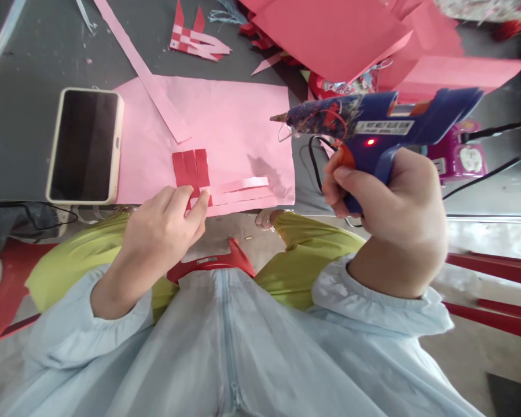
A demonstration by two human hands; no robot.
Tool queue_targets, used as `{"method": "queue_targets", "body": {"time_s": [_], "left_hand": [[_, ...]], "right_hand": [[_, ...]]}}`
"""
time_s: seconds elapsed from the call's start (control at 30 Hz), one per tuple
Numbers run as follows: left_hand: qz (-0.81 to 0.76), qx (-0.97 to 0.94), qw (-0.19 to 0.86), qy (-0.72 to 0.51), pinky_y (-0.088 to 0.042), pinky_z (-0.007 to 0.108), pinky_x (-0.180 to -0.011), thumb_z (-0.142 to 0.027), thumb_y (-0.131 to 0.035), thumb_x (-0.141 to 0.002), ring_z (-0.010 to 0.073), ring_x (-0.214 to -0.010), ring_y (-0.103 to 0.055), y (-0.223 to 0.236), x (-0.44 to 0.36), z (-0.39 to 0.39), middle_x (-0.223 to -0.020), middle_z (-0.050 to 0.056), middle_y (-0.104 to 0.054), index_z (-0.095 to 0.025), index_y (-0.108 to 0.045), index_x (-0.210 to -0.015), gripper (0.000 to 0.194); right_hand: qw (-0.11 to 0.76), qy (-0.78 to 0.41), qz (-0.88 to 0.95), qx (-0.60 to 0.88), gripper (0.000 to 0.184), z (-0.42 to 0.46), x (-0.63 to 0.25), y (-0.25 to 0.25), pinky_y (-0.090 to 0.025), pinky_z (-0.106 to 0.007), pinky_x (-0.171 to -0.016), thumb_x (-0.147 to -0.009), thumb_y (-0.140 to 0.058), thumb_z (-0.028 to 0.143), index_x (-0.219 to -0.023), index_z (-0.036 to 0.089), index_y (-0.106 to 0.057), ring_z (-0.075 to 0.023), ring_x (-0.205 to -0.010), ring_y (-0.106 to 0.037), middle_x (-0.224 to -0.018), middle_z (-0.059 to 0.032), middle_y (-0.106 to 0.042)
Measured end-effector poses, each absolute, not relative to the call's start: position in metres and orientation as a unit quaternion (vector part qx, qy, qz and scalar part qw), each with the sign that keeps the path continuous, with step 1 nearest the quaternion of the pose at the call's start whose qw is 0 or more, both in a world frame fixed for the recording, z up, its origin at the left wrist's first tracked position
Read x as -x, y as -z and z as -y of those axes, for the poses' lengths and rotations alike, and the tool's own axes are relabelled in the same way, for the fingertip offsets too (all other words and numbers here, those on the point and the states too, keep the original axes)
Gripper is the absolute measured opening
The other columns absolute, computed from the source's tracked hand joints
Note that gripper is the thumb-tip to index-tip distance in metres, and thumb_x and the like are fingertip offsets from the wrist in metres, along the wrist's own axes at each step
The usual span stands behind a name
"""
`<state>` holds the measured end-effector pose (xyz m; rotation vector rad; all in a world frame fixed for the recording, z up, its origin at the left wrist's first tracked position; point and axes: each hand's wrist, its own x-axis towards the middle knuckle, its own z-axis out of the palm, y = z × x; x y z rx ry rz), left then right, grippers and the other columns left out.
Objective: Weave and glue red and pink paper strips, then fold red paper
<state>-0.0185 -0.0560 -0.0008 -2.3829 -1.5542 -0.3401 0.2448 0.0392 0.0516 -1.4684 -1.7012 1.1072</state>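
Note:
My right hand [386,185] is wrapped round the handle of a blue hot glue gun [373,119] with its red light on. Its nozzle points left, held above the right edge of a pink paper sheet [234,116]. My left hand [169,217] is closed, thumb and fingers pressing on the lower end of red paper strips [191,165], which are woven with pink strips near my fingertips. To the right of that hand, a loose pink paper strip [247,183] curls up slightly from the sheet. Part of the weave is hidden under my fingers.
A phone [84,145] lies at the left on the dark table [35,63]. A long pink strip [143,72] crosses the sheet's upper left. Behind are a finished-looking woven paper piece [195,37] and stacked red paper [330,35]. A purple box [464,153] with cables stands right.

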Motion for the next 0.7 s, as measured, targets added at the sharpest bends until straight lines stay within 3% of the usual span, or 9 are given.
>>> {"method": "queue_targets", "body": {"time_s": [0.13,0.27,0.53,0.7], "left_hand": [[0.548,0.822,0.102,0.119,-0.039,0.030,-0.057,-0.019,-0.054,-0.094,0.0186,-0.078,-0.062,0.0018,0.0206,0.0565,-0.093,0.007,-0.067,-0.019,-0.064,-0.120,0.027],[0.531,0.829,0.142,0.099,-0.038,0.030,-0.054,-0.018,-0.053,-0.094,0.0185,-0.075,-0.060,0.0019,0.0218,0.0559,-0.090,0.007,-0.066,-0.018,-0.063,-0.120,0.028],[0.549,0.824,0.113,0.084,-0.043,0.030,-0.056,-0.020,-0.052,-0.094,0.0176,-0.074,-0.059,0.0006,0.0197,0.0547,-0.091,0.007,-0.063,-0.023,-0.061,-0.119,0.027],[0.522,0.834,0.159,0.079,-0.046,0.030,-0.059,-0.019,-0.054,-0.091,0.0199,-0.077,-0.059,-0.0005,0.0167,0.0554,-0.093,0.009,-0.063,-0.022,-0.059,-0.124,0.034]], "right_hand": [[0.324,-0.425,0.644,0.547,0.009,-0.0381,-0.2455,-0.0494,-0.033,-0.019,-0.034,-0.074,-0.055,0.015,-0.069,0.021,-0.060,-0.0064,-0.036,-0.046,-0.050,0.0056,-0.055],[0.323,-0.427,0.645,0.545,0.010,-0.0375,-0.2458,-0.0490,-0.033,-0.020,-0.034,-0.075,-0.055,0.015,-0.068,0.021,-0.059,-0.0065,-0.036,-0.046,-0.050,0.0055,-0.055],[0.319,-0.430,0.647,0.543,0.010,-0.0377,-0.2422,-0.0519,-0.032,-0.021,-0.035,-0.073,-0.054,0.013,-0.068,0.020,-0.059,-0.0069,-0.035,-0.046,-0.049,0.0053,-0.055],[0.310,-0.432,0.645,0.549,0.009,-0.0376,-0.2425,-0.0528,-0.033,-0.021,-0.035,-0.072,-0.055,0.014,-0.067,0.019,-0.059,-0.0068,-0.036,-0.046,-0.050,0.0041,-0.055]]}}
